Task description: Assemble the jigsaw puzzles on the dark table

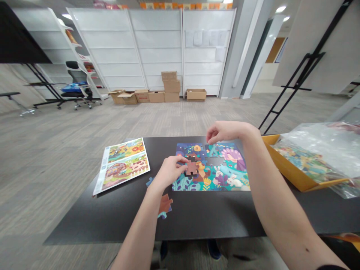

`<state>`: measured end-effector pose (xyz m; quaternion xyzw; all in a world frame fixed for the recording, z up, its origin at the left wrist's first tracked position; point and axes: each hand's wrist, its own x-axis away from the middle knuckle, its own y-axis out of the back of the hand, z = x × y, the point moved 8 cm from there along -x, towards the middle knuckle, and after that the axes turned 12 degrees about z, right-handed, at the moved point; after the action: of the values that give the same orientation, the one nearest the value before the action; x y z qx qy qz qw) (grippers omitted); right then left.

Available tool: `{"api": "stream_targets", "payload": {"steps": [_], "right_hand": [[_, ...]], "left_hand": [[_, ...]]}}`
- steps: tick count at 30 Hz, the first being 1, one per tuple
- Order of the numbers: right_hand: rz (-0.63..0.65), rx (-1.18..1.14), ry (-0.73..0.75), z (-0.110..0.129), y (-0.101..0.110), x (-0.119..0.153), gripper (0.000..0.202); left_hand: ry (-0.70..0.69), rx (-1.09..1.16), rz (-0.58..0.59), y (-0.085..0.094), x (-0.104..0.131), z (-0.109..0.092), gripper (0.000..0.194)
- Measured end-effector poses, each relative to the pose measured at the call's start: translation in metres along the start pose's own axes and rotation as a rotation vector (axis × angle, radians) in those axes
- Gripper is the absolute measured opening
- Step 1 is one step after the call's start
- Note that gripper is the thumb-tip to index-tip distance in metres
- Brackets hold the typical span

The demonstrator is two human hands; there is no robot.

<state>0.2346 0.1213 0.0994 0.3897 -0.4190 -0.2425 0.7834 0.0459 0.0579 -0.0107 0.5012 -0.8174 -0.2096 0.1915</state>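
Note:
A colourful jigsaw puzzle [233,181], mostly joined, lies on the black table with dark gaps in its middle and left part. My left hand [171,170] is closed at its left side, thumb and fingertips on a brown puzzle piece [192,169] over a gap. My right hand [221,132] hovers at the puzzle's top edge with its fingers curled down; whether anything is between the fingertips is hidden. A loose brown and teal puzzle piece [165,205] lies below my left wrist. Beside that wrist is a blue piece [149,181], partly covered.
On the table's left lies a picture sheet [123,165] with animal scenes. A yellow box [298,176] with puzzle pieces and clear plastic wrap stands at the right. The black table [112,221] ends close to my body. Cardboard boxes [156,96] and white shelves stand farther back.

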Motion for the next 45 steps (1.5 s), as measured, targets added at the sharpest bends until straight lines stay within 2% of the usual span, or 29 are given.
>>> {"api": "stream_targets", "payload": {"steps": [3,7,16,19,25,27,32,34,36,39,42,45], "right_hand": [[-0.005,0.008,-0.002,0.0,0.0,0.0,0.025],[-0.01,0.012,0.004,0.001,0.001,-0.001,0.027],[-0.007,0.013,-0.002,0.0,0.001,-0.002,0.024],[-0.002,0.004,-0.002,0.0,0.0,-0.002,0.025],[0.0,0.004,-0.005,0.0,-0.001,-0.002,0.025],[-0.008,0.003,-0.013,-0.001,0.0,-0.002,0.025],[-0.012,-0.002,-0.011,-0.003,0.001,-0.002,0.025],[-0.014,0.004,-0.008,-0.003,0.001,-0.002,0.025],[-0.019,0.009,-0.003,-0.005,0.002,-0.002,0.026],[-0.023,0.005,0.011,-0.007,0.003,-0.001,0.028],[-0.031,-0.005,0.015,-0.011,0.004,0.0,0.028],[-0.039,-0.014,0.02,-0.012,0.005,0.001,0.029]], "left_hand": [[-0.029,-0.088,0.03,-0.004,-0.001,-0.006,0.02],[-0.021,-0.307,0.013,-0.002,-0.001,-0.008,0.02],[-0.098,-0.462,0.004,-0.005,-0.001,-0.011,0.025],[-0.107,-0.396,-0.014,-0.004,0.0,-0.012,0.024],[-0.116,-0.021,-0.047,0.002,-0.001,-0.006,0.016],[-0.096,0.019,-0.105,0.011,0.0,-0.005,0.015],[-0.006,0.032,-0.375,0.045,0.007,0.004,0.019],[0.016,0.026,-0.417,0.054,0.008,0.007,0.02],[0.021,0.0,-0.408,0.059,0.006,0.006,0.021],[-0.032,-0.097,-0.335,0.058,-0.003,-0.006,0.021],[-0.081,-0.218,-0.268,0.05,-0.013,-0.018,0.021],[-0.077,-0.293,-0.227,0.039,-0.022,-0.018,0.021]]}}
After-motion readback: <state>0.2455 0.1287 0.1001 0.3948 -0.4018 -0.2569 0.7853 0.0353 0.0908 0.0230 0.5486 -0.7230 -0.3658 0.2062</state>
